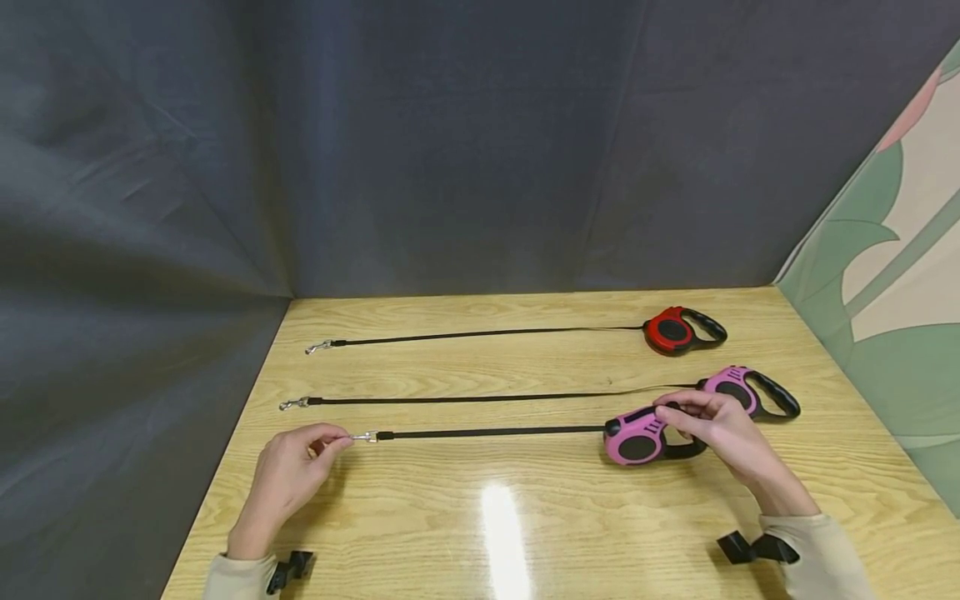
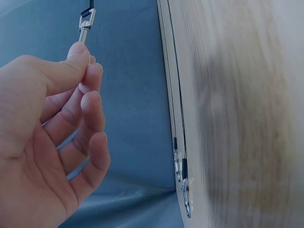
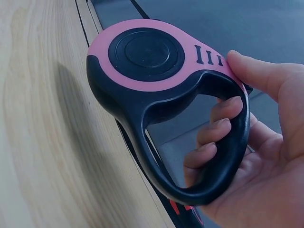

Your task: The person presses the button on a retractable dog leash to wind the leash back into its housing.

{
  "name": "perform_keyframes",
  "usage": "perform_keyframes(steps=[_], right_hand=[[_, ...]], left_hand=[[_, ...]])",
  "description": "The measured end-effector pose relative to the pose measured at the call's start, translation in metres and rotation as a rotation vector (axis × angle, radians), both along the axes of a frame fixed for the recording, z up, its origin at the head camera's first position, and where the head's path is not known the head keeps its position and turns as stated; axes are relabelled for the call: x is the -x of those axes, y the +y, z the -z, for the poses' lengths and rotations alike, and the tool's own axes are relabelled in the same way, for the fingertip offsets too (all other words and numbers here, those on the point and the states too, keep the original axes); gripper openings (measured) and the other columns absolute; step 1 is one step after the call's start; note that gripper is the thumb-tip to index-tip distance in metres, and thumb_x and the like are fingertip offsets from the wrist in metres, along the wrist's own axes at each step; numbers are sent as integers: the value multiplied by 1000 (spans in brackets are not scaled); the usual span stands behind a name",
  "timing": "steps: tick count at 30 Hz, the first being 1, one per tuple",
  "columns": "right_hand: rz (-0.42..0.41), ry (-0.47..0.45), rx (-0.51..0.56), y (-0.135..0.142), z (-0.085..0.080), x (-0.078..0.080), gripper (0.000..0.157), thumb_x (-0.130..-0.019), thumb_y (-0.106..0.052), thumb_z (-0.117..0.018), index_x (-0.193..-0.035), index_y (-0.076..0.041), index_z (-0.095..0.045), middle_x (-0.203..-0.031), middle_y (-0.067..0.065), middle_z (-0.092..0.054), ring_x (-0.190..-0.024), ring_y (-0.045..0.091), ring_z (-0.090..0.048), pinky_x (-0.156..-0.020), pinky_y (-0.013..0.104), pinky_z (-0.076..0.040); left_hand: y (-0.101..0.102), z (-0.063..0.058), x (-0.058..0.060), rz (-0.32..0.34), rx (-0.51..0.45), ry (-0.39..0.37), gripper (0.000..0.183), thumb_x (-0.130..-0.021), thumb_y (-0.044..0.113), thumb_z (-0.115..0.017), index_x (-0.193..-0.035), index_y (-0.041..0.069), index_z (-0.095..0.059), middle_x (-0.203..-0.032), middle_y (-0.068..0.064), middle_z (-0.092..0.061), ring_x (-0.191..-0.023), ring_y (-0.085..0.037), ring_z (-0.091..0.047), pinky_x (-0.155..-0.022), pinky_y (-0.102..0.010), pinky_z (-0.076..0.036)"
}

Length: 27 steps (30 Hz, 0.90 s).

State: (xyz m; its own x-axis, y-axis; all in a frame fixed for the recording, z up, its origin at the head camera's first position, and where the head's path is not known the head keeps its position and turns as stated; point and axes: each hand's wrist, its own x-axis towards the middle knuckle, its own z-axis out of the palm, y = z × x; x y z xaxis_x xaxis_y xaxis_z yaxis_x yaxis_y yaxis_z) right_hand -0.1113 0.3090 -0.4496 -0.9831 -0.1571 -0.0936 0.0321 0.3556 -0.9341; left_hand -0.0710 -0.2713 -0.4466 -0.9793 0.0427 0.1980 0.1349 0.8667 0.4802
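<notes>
My right hand grips the black handle of a pink retractable dog leash, its fingers curled through the loop in the right wrist view. From that leash a black strap runs straight to the left. At the strap's far end my left hand pinches the metal snap hook between thumb and forefinger. The held leash is raised off the table, its shadow falling on the wood in the right wrist view. Just behind it lies a second pink leash, partly hidden by my right hand.
A red retractable leash lies farther back on the wooden table, its strap drawn out leftward to a snap hook. The second pink leash's hook rests near my left hand. Dark cloth stands behind and left.
</notes>
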Motion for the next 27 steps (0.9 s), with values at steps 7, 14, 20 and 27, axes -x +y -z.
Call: perform_keyframes(steps=[7,14,20,27], right_hand=[[-5,-3,0,-3,-1,0,21,-105,-15,-69,-118,0,-75,-75,-9,-54,-72,21,-51,-64,34,-38],[-6,2,-3,-5,0,0,21,-104,-15,-69,-117,1,-75,-76,-9,-55,-72,21,-52,-64,33,-39],[-13,-1,1,-7,0,1,19,-104,-15,-71,-115,-1,-76,-78,-10,-58,-72,18,-54,-64,32,-42],[-23,-4,10,-10,-1,1,19,-103,-15,-71,-115,0,-75,-78,-11,-60,-72,17,-55,-65,32,-43]], left_hand=[[3,-1,1,39,12,-5,4,-97,31,-80,-97,29,-83,-81,17,-74,-71,0,-60,-60,-25,-44],[6,-3,3,77,31,-1,5,-97,26,-80,-98,30,-83,-81,17,-74,-68,3,-55,-57,-23,-39],[10,-6,5,91,37,-13,7,-97,23,-80,-96,30,-83,-82,17,-74,-67,3,-54,-56,-24,-38],[16,-9,7,116,42,-16,4,-98,27,-79,-96,26,-83,-83,17,-73,-68,2,-54,-56,-23,-39]])
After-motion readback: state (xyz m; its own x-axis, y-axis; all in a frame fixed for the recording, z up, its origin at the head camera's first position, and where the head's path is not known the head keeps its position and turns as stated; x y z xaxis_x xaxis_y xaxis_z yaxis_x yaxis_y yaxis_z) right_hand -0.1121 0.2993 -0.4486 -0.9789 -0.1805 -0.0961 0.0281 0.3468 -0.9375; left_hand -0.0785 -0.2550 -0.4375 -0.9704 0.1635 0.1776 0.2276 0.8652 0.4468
